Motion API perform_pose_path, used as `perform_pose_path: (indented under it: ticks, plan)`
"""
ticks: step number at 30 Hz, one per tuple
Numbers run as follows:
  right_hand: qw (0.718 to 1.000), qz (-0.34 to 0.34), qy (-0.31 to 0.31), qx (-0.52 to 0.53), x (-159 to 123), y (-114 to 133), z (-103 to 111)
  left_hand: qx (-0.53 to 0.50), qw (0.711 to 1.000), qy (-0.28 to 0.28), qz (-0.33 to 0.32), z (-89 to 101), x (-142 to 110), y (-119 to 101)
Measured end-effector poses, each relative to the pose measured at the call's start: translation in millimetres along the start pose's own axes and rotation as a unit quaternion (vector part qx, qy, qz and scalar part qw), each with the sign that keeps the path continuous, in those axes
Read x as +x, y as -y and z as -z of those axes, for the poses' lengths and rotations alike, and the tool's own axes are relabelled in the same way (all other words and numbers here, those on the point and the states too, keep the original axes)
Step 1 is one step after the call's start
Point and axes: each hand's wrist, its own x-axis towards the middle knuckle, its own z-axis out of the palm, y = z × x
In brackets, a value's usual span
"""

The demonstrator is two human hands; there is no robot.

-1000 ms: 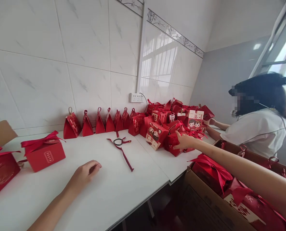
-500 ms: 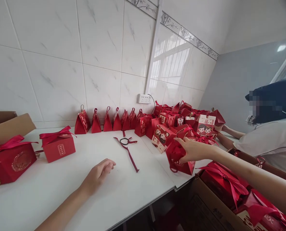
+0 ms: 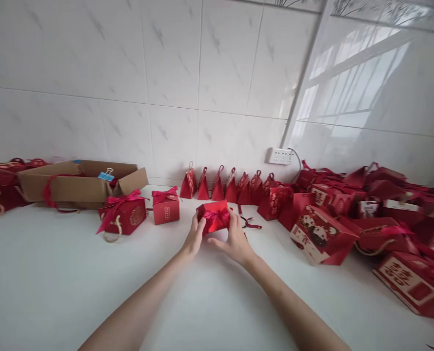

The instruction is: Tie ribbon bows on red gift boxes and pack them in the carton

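A red gift box [image 3: 212, 218] with a shiny red ribbon bow sits between my two hands at the middle of the white table. My left hand [image 3: 194, 235] grips its left side, thumb at the front. On its right side, the fingers of my right hand [image 3: 236, 237] press against the box while that thumb points left, below the bow. Just left stands a small red box with a bow [image 3: 166, 210], and beyond it a larger red box [image 3: 124, 214] with a rope handle. A dark ribbon strip [image 3: 252, 225] lies right of my right hand, partly hidden by it.
A row of small red triangular boxes [image 3: 217, 189] stands along the tiled wall. At the right is a heap of red gift boxes [image 3: 321, 234]. An open cardboard box [image 3: 70, 187] with a blue clip stands at the left. A power strip [image 3: 281, 156] is on the wall.
My right hand has brought a red box from the heap at the right to the table's middle. My left hand has closed on its other side. The view has turned left.
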Motion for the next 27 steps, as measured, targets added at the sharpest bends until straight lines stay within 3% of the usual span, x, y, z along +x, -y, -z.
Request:
perform_pose_path:
  ticks: [4, 10, 16, 19, 24, 27]
  plan:
    - [0.988, -0.031, 0.087, 0.125, -20.9, -9.9, -7.6, 0.029, 0.999, -0.008, 0.023, 14.0, 6.6, 7.0]
    - [0.959, -0.136, 0.012, 0.248, -14.8, -12.8, 3.1, -0.002, 0.999, 0.039, -0.008, 7.7, 7.7, 10.1]
    - [0.960, -0.125, -0.058, 0.243, -10.9, -17.9, 6.5, -0.071, 0.987, 0.142, 0.010, 6.9, 2.8, 3.0]
    - [0.958, -0.131, -0.062, 0.248, -11.5, -17.4, 11.5, -0.082, 0.983, 0.163, 0.032, 8.2, 1.9, -6.5]
    - [0.919, -0.155, -0.038, 0.360, -9.8, -18.5, 13.6, -0.132, 0.971, 0.159, 0.122, 14.3, 1.2, -11.8]
    - [0.913, -0.153, -0.026, 0.377, -9.3, -19.6, 13.2, -0.134, 0.965, 0.175, 0.141, 17.6, 0.0, -11.8]
